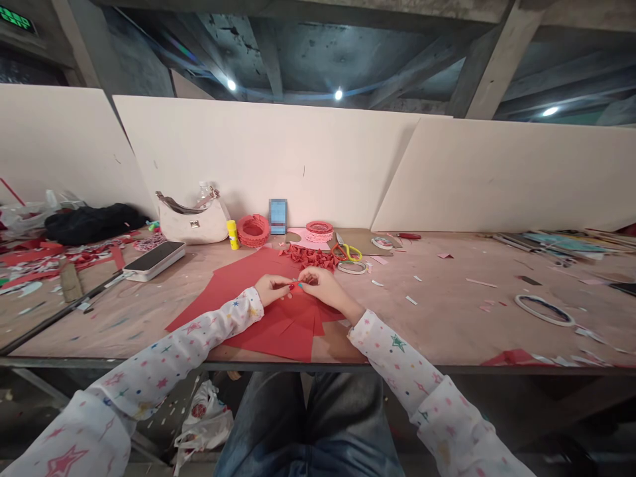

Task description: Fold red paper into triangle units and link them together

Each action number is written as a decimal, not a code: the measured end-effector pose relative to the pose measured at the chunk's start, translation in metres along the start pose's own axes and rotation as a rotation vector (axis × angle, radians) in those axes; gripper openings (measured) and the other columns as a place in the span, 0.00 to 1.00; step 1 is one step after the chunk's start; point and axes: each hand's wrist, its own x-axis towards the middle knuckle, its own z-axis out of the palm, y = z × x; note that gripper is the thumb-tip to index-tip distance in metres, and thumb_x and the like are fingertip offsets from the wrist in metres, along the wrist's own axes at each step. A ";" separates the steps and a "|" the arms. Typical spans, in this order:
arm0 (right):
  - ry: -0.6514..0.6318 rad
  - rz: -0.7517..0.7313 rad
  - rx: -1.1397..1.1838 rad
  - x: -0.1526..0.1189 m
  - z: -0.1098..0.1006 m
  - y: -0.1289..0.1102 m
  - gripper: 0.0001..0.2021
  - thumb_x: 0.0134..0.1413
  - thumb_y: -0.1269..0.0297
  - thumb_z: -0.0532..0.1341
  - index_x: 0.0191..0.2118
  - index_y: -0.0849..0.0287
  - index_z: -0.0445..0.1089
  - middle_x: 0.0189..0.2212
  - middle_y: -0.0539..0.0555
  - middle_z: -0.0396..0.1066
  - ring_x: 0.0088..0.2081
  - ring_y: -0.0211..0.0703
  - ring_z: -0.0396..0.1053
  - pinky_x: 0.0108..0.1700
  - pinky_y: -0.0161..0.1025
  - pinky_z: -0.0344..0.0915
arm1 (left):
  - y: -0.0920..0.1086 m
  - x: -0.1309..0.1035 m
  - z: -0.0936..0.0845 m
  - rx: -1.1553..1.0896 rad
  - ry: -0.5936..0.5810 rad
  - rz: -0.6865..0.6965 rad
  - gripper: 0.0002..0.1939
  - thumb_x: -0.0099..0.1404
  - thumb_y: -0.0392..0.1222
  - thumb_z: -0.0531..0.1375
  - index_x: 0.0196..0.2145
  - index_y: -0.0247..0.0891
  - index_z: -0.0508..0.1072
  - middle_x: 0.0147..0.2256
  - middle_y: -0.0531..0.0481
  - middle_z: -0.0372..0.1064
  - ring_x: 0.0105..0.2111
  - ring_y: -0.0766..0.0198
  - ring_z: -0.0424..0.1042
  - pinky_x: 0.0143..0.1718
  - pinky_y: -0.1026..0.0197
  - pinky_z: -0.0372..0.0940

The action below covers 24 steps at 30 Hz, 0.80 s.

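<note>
My left hand (273,289) and my right hand (325,288) meet fingertip to fingertip, each closed in a pinch. Between them is a small red paper piece (294,284), mostly covered by the fingers. Below both hands, red paper sheets (283,334) overlap in a fan on the table. Just beyond the fingers lies a heap of small folded red paper pieces (313,258). To the right of this heap are scissors (354,252) with red and yellow handles and a roll of tape (352,267).
A glue stick (233,235), a red paper ring (254,230), a propped phone (278,216) and a pinkish ring stack (318,232) line the back. At left are a white handbag (193,228) and a phone-like device (154,260). Paper scraps and another tape roll (546,321) lie right.
</note>
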 end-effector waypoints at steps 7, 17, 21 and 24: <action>0.002 -0.004 0.008 0.000 0.000 0.000 0.06 0.41 0.71 0.54 0.30 0.62 0.64 0.29 0.51 0.67 0.30 0.35 0.63 0.33 0.33 0.60 | 0.000 0.000 0.001 0.020 0.013 0.003 0.18 0.50 0.46 0.58 0.35 0.29 0.71 0.20 0.48 0.69 0.20 0.68 0.66 0.22 0.67 0.62; 0.017 0.019 -0.001 0.001 0.001 0.002 0.06 0.42 0.69 0.54 0.30 0.62 0.65 0.28 0.51 0.67 0.30 0.35 0.63 0.33 0.33 0.59 | 0.003 -0.001 0.001 0.051 0.020 0.018 0.18 0.52 0.47 0.56 0.36 0.29 0.72 0.21 0.48 0.70 0.20 0.67 0.67 0.23 0.67 0.63; 0.035 0.032 -0.007 0.002 0.002 0.004 0.06 0.45 0.68 0.53 0.28 0.61 0.65 0.28 0.51 0.66 0.30 0.36 0.63 0.33 0.34 0.58 | 0.008 -0.003 0.001 0.066 0.030 0.018 0.17 0.53 0.46 0.56 0.35 0.30 0.72 0.21 0.48 0.70 0.21 0.66 0.69 0.23 0.67 0.63; 0.049 0.033 0.002 0.002 0.004 0.006 0.05 0.45 0.68 0.52 0.27 0.61 0.64 0.26 0.50 0.65 0.29 0.35 0.62 0.33 0.33 0.58 | 0.010 -0.003 0.003 0.075 0.034 0.013 0.15 0.54 0.46 0.55 0.31 0.31 0.73 0.22 0.49 0.71 0.21 0.66 0.69 0.25 0.66 0.64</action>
